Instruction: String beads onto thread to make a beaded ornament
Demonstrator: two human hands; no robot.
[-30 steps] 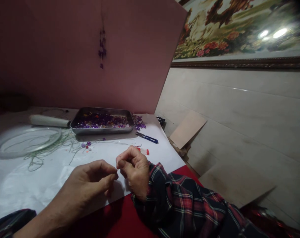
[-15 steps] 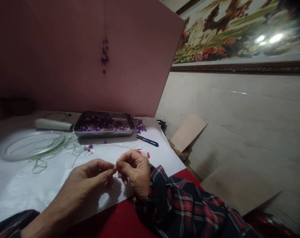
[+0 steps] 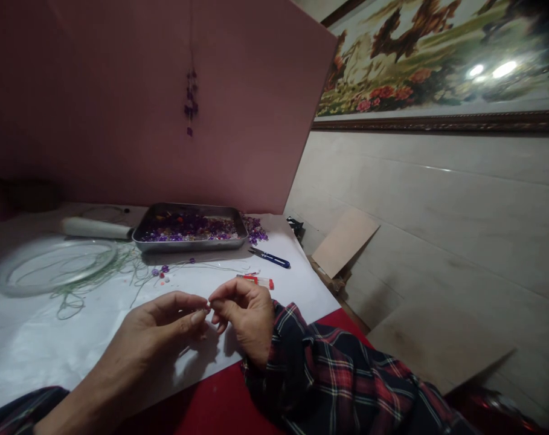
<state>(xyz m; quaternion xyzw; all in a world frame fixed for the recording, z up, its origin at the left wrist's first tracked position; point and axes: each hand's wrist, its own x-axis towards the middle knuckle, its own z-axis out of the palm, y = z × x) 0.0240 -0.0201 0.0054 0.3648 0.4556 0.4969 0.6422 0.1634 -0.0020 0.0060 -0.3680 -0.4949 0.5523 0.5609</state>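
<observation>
My left hand (image 3: pixel 165 326) and my right hand (image 3: pixel 244 314) meet fingertip to fingertip above the white sheet (image 3: pixel 296 296). Thumb and forefinger of my left hand pinch something tiny, with a small reddish glint at the tips; its kind is too small to name. My right hand is closed in a pinch against the same spot, and what lies between its fingers is hidden. Just beyond my right hand rests a red and white lighter (image 3: pixel 265 282). Blue thread snips (image 3: pixel 269 258) lie past it. Loose purple beads (image 3: pixel 164 269) and greenish cord (image 3: pixel 138 281) are beyond my left hand.
A metal tray (image 3: pixel 190 244) of mixed beads stands at the back, with more beads (image 3: pixel 256 229) spilled beside it. To the left are a clear ring-shaped coil (image 3: pixel 11 284) and a pale handle (image 3: pixel 97 228). A beaded strand (image 3: pixel 191 106) hangs on the pink panel (image 3: pixel 97 109).
My fingertips have parted slightly, and a small reddish glint now shows between them. My right hand has shifted a little downward, so more of the lighter is visible.
</observation>
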